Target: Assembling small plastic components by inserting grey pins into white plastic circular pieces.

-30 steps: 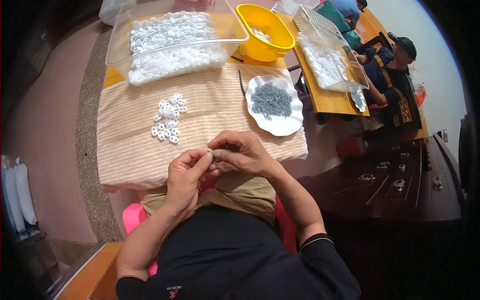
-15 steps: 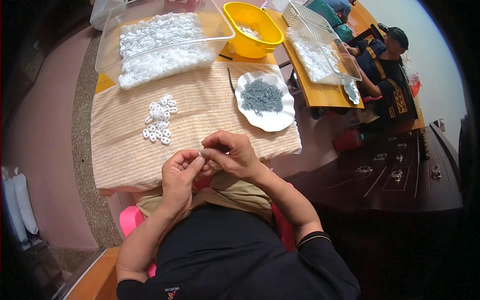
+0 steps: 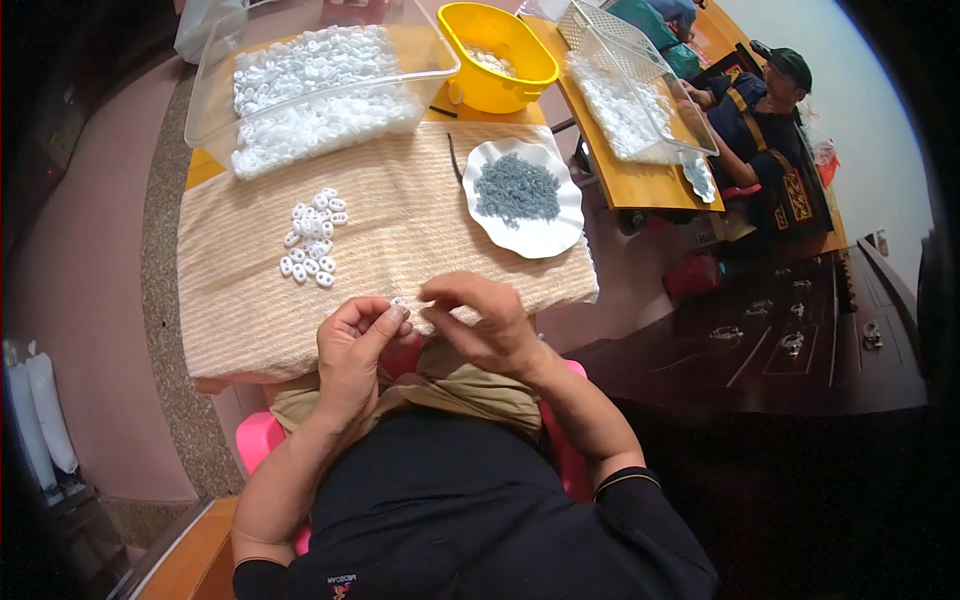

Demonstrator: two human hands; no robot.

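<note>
Near the table's front edge my left hand (image 3: 352, 350) pinches a small white two-holed plastic piece (image 3: 398, 302) between thumb and forefinger; the fingers cover most of it. Just to its right, my right hand (image 3: 488, 322) is held in the air, thumb and forefinger apart with nothing visible between them. Several white oval pieces with two holes (image 3: 313, 227) lie in a loose pile on the striped cloth (image 3: 400, 220), beyond my left hand. At the right of the cloth, a white wavy-edged plate (image 3: 540, 243) bears a heap of small grey-blue parts (image 3: 517, 190).
A clear plastic bin (image 3: 205, 120) full of white pieces stands at the back left, beside a yellow tub (image 3: 530, 85). A thin black strip (image 3: 455, 158) lies by the plate. On another table (image 3: 650, 195), a clear bin (image 3: 640, 120) stands near a seated person (image 3: 765, 110). Dark furniture (image 3: 760, 350) is at right.
My right hand has drawn away from my left, rightward, and its thumb and forefinger have parted. My left hand still pinches the white piece. The view has shifted slightly.
</note>
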